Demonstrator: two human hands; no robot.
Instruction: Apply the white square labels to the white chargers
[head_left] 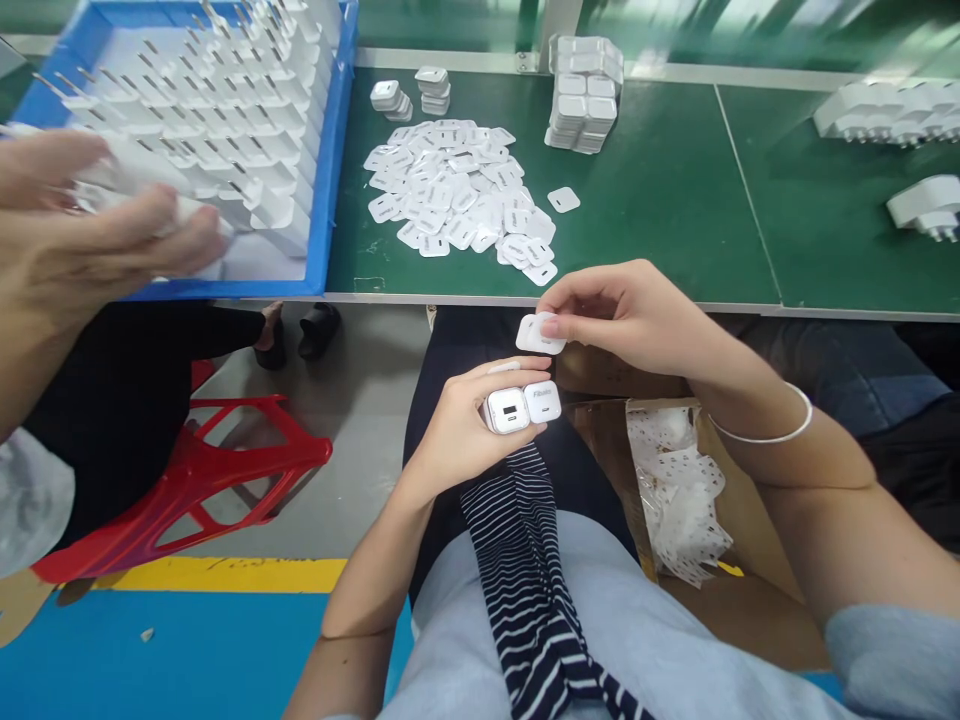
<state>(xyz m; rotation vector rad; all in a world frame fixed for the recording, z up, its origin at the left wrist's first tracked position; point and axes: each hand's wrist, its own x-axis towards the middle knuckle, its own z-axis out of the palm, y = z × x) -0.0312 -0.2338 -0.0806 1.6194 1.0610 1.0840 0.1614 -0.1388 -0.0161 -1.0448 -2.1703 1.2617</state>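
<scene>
My left hand (pixel 469 415) is wrapped round white charger blocks held side by side over my lap. One block (pixel 508 411) shows a dark port and a small slot; its neighbour (pixel 542 401) bears grey print and a slot. Just above them, my right hand (pixel 600 315) pinches thin white plates (pixel 531 334) between thumb and fingers. Plates and blocks are apart. On the green table, a heap of similar printed plates (pixel 457 190) lies ahead, with a single plate (pixel 563 200) to its right.
A blue tray (pixel 328 150) of pronged white chargers stands at left, with another person's blurred hand (pixel 97 215) over it. Small stacks (pixel 584 95) sit at the table's back. A red stool (pixel 255 450) and an open carton (pixel 757 500) flank my legs.
</scene>
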